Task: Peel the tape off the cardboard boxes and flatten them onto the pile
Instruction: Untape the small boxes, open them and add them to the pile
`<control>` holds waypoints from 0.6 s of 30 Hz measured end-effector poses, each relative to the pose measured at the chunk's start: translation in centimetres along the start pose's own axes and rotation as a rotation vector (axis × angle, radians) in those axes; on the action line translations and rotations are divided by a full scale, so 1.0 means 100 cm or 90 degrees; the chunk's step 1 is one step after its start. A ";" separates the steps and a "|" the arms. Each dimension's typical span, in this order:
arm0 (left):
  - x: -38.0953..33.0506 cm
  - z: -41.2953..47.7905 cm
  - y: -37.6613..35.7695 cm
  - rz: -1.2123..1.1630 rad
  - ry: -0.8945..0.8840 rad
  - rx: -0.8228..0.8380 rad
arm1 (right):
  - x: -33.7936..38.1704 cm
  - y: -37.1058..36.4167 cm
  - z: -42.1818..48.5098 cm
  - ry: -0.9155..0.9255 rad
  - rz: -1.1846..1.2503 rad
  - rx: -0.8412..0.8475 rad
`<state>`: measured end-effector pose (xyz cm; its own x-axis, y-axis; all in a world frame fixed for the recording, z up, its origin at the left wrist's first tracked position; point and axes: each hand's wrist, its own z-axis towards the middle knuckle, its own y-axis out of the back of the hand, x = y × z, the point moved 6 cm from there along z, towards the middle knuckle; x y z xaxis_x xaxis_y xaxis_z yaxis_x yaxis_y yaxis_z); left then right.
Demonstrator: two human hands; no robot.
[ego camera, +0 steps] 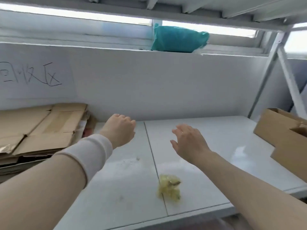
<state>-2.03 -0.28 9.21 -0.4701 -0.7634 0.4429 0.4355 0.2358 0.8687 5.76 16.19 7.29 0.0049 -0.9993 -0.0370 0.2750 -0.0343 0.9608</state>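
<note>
— What do we have on the left?
— The pile of flat cardboard (38,130), at the left end of the shelf (216,138). Our left hand (120,128) hangs near it, fingers loosely drooped, with nothing in them that we can see.
— And the right hand?
— Our right hand (187,141) hovers over the middle of the shelf, fingers spread and straight, touching nothing. Nearer us lies a crumpled wad of tape (169,188).
— So where is the next box?
— The box (282,140) stands unflattened at the far right, well apart from both hands. The frame cuts it off, so we cannot tell its long axis. Our right hand is nearer, so we judge it should reach rightward first.
</note>
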 end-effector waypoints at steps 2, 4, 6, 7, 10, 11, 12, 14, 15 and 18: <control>-0.067 0.016 0.022 -0.044 -0.052 -0.022 | -0.057 0.007 -0.035 -0.049 -0.019 0.003; -0.128 0.028 0.040 -0.069 -0.111 -0.042 | -0.108 0.012 -0.064 -0.093 -0.037 -0.002; -0.182 0.038 0.055 -0.074 -0.169 -0.051 | -0.151 0.017 -0.090 -0.140 -0.048 -0.002; -0.206 0.044 0.062 -0.076 -0.193 -0.054 | -0.171 0.020 -0.102 -0.161 -0.055 0.000; -0.272 0.063 0.081 -0.102 -0.246 -0.054 | -0.225 0.029 -0.137 -0.205 -0.083 -0.007; -0.293 0.069 0.088 -0.113 -0.261 -0.052 | -0.241 0.033 -0.148 -0.221 -0.082 -0.016; -0.314 0.075 0.094 -0.124 -0.276 -0.053 | -0.257 0.038 -0.160 -0.238 -0.079 -0.031; -0.353 0.088 0.109 -0.159 -0.295 -0.064 | -0.288 0.048 -0.184 -0.282 -0.074 -0.077; -0.369 0.095 0.117 -0.190 -0.299 -0.073 | -0.304 0.052 -0.196 -0.309 -0.072 -0.101; -0.408 0.113 0.143 -0.312 -0.299 -0.102 | -0.349 0.059 -0.224 -0.386 -0.060 -0.163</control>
<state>14.65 41.04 6.03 -0.9076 -0.4104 0.0880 0.1790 -0.1887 0.9656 28.73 51.19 8.16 -0.5512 -0.8265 0.1146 0.4679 -0.1925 0.8626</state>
